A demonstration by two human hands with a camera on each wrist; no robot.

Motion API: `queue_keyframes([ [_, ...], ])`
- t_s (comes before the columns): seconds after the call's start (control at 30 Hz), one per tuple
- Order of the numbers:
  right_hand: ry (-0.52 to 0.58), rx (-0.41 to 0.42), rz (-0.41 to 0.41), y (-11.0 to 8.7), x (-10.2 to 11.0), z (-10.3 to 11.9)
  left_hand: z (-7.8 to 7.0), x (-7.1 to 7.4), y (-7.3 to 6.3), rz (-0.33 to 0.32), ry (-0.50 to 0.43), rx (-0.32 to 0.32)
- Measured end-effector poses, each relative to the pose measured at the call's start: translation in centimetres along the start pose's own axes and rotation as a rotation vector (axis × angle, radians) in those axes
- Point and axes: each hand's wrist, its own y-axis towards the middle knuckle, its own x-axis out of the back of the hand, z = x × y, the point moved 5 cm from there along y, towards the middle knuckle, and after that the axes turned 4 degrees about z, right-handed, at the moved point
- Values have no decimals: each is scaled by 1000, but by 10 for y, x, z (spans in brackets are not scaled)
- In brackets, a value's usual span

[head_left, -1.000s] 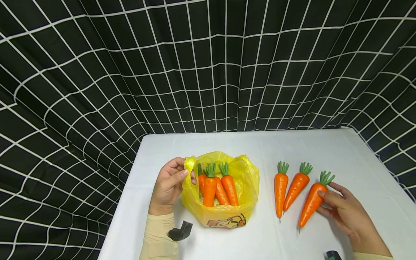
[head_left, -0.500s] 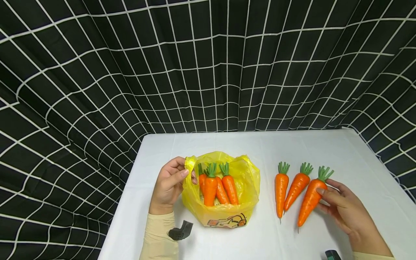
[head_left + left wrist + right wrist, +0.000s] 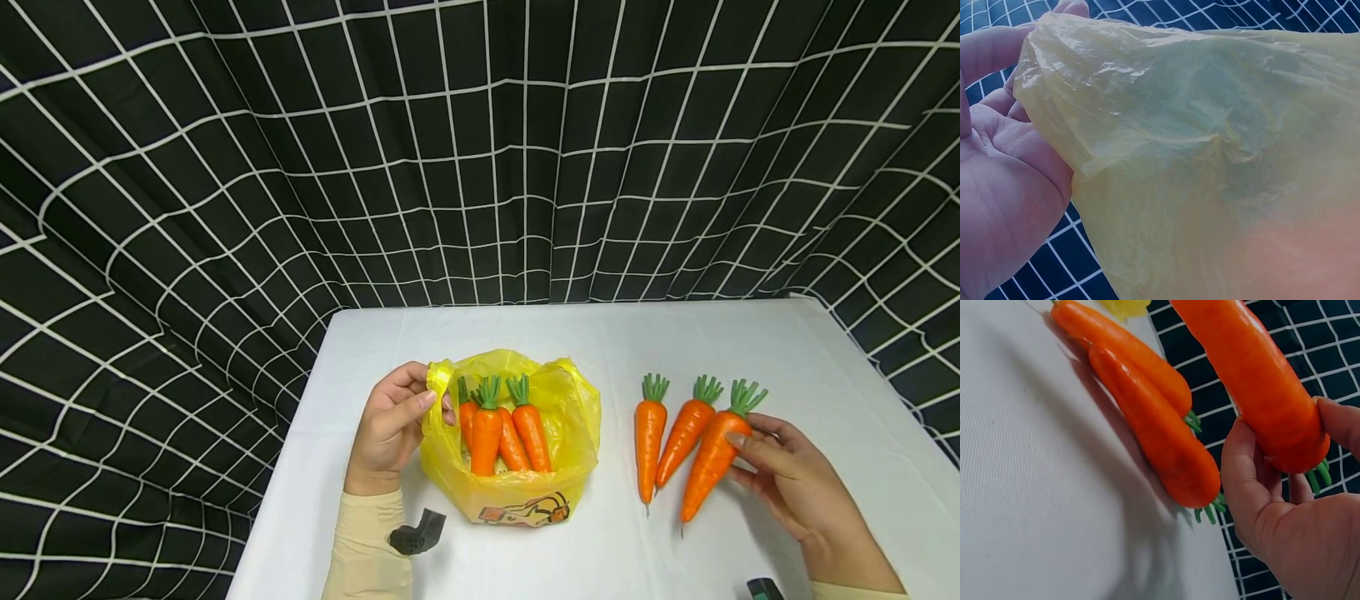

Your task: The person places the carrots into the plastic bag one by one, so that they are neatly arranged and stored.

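My left hand pinches the left rim of a yellow plastic bag, whose mouth stands open. Several carrots with green tops lean inside it, among them a front carrot. On the right, my right hand grips a carrot near its thick top end between thumb and fingers. The right wrist view shows that held carrot raised off the table. Just left of it two more carrots lie on the cloth, a slanted carrot and a straighter carrot. The bag's film fills the left wrist view.
A white cloth covers the table. Behind it and at both sides hangs a black curtain with a white grid. A black camera mount sticks out from the left sleeve.
My right hand has shifted slightly to the left and away from me with the carrot, which now comes closer to the slanted one. The left hand and the bag stay put.
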Motion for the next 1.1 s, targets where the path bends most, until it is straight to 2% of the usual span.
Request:
queue_keyframes([
  [0.43, 47, 37, 42, 2, -12, 4, 0, 0, 0, -7, 2, 4],
  [0.7, -20, 19, 19, 2, -20, 8, 0, 0, 0, -1, 0, 1],
  [1.1, -36, 32, 41, 3, -36, 15, 1, -1, 1, 11, -26, -6],
])
